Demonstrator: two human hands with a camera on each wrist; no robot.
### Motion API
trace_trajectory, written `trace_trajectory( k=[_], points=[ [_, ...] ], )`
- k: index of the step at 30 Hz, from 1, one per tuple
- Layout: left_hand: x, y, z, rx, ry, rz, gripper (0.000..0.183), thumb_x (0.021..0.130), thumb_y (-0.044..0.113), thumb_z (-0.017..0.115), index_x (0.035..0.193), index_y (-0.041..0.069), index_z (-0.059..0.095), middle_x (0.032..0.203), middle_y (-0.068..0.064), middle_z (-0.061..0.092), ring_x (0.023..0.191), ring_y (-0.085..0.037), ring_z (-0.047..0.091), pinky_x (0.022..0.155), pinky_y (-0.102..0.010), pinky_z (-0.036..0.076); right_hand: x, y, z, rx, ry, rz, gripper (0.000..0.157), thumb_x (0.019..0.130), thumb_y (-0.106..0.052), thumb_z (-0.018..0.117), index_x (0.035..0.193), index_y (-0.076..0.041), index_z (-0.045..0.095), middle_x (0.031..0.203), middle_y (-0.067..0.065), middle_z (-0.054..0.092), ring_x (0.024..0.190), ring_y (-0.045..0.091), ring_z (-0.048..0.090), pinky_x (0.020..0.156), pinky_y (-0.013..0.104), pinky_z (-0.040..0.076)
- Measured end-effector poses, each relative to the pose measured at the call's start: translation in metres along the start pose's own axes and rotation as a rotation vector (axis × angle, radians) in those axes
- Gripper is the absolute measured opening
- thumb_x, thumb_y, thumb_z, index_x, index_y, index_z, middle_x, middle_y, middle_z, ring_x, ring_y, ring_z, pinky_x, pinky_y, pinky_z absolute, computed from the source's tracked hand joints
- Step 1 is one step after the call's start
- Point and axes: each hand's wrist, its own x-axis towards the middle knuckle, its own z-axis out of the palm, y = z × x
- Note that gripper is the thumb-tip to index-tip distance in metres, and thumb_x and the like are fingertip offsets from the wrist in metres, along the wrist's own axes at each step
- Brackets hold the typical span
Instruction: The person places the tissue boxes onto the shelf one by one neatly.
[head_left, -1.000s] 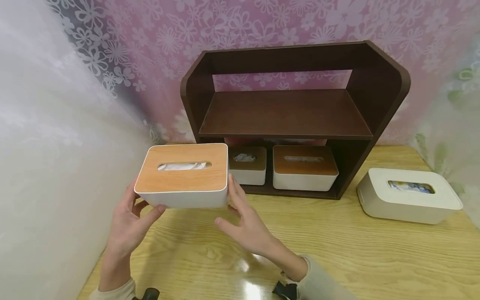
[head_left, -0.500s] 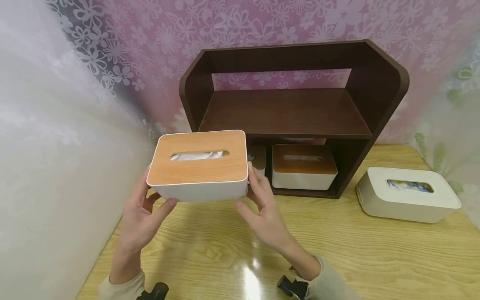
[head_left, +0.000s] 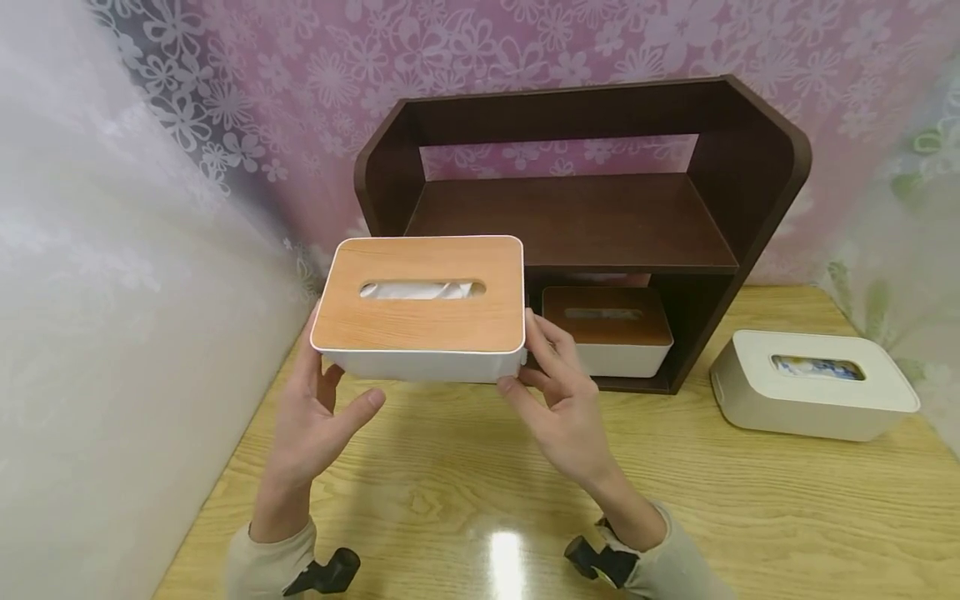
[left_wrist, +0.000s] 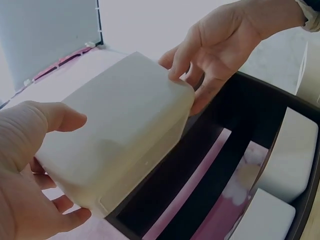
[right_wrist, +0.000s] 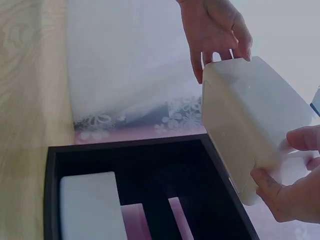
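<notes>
A white tissue box point(head_left: 420, 327) with a wood-grain lid hangs above the table, level with the shelf unit's lower part. White tissue shows in its slot. My left hand point(head_left: 311, 429) holds its left end, fingers curled at the side and under the corner in the left wrist view, while the thumb stands off the front in the head view. At the opposite end my right hand point(head_left: 564, 408) grips the box, thumb at the lower front corner and fingers along the side. In the right wrist view the box's pale underside point(right_wrist: 245, 125) is visible between both hands.
A dark brown two-tier shelf unit point(head_left: 570, 217) stands behind the box, against a flowered wall. Its lower tier holds a wood-lidded tissue box point(head_left: 622, 358) and a smaller box point(left_wrist: 265, 217). An all-white tissue box point(head_left: 813, 408) sits on the table point(head_left: 465, 492) at right.
Both hands have carried the tissue box right and upward, so it covers the smaller box on the lower shelf. The left thumb has come off its front; the right thumb has closed onto the corner.
</notes>
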Motion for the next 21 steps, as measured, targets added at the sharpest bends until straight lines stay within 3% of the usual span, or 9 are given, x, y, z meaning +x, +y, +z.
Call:
trace_trajectory(
  k=[6, 13, 21],
  points=[
    [0.009, 0.0, 0.009, -0.052, -0.008, 0.027, 0.102, 0.071, -0.016, 0.071, 0.158, 0.007, 0.022, 0.163, -0.015, 0.022, 0.14, -0.034, 0.03, 0.107, -0.035, 0.038, 0.005, -0.005, -0.009, 0.016, 0.027, -0.057, 0.077, 0.08, 0.027, 0.061, 0.149, -0.001, 0.04, 0.149, 0.017, 0.035, 0.136, 0.032, 0.04, 0.095, 0.033, 0.052],
    [0.022, -0.003, 0.017, -0.106, -0.021, 0.034, 0.101, 0.075, -0.014, 0.07, 0.159, 0.01, 0.021, 0.164, -0.012, 0.02, 0.142, -0.034, 0.029, 0.11, -0.037, 0.036, 0.009, -0.006, -0.019, 0.03, 0.055, -0.072, 0.076, 0.079, 0.028, 0.061, 0.147, -0.001, 0.041, 0.15, 0.017, 0.035, 0.133, 0.032, 0.043, 0.096, 0.033, 0.052],
    [0.037, -0.014, 0.022, -0.061, -0.062, 0.041, 0.102, 0.074, -0.025, 0.064, 0.159, 0.012, 0.022, 0.164, -0.009, 0.021, 0.14, -0.032, 0.033, 0.107, -0.037, 0.04, 0.017, -0.004, -0.03, 0.057, 0.085, -0.073, 0.075, 0.078, 0.029, 0.061, 0.145, 0.001, 0.041, 0.148, 0.015, 0.038, 0.132, 0.028, 0.047, 0.096, 0.035, 0.051]
  ],
)
